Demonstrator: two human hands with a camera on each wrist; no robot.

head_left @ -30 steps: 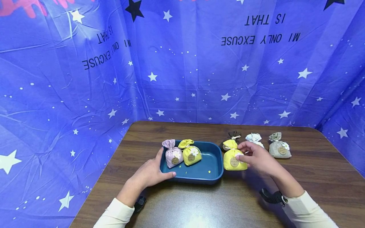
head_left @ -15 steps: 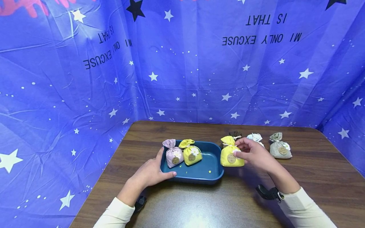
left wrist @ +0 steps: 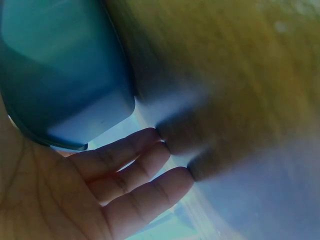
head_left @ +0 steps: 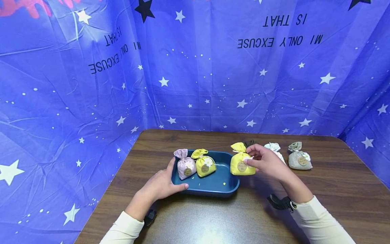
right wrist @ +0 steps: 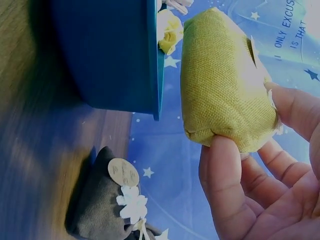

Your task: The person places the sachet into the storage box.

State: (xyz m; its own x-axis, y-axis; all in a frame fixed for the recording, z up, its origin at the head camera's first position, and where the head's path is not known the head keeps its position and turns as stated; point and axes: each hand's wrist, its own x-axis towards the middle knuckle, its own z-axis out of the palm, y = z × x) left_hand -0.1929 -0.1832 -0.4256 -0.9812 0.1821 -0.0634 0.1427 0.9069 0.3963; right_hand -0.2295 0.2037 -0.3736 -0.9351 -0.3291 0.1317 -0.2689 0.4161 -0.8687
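Observation:
In the head view my right hand [head_left: 268, 164] pinches a yellow drawstring sachet [head_left: 242, 165] by its side, over the right end of the blue tray [head_left: 223, 193]. The right wrist view shows the thumb and fingers on the cloth of this yellow sachet [right wrist: 225, 85], with the tray's wall [right wrist: 115, 55] beside it. My left hand [head_left: 159, 183] rests against the tray's left end, its thumb along the near rim. Its fingers [left wrist: 150, 195] extend loosely beside the tray in the left wrist view. Inside the tray lean a pink sachet [head_left: 185, 167] and another yellow sachet [head_left: 204, 166].
Right of the tray on the wooden table [head_left: 182, 217] sit a dark brown sachet [right wrist: 102, 205], a white sachet [head_left: 272, 147] partly behind the right hand, and a grey sachet [head_left: 299, 160]. A blue star-patterned cloth [head_left: 195, 84] hangs behind the table.
My right hand has carried the yellow sachet left and slightly up, from beside the tray to over its right rim. The left hand and the tray have stayed in place.

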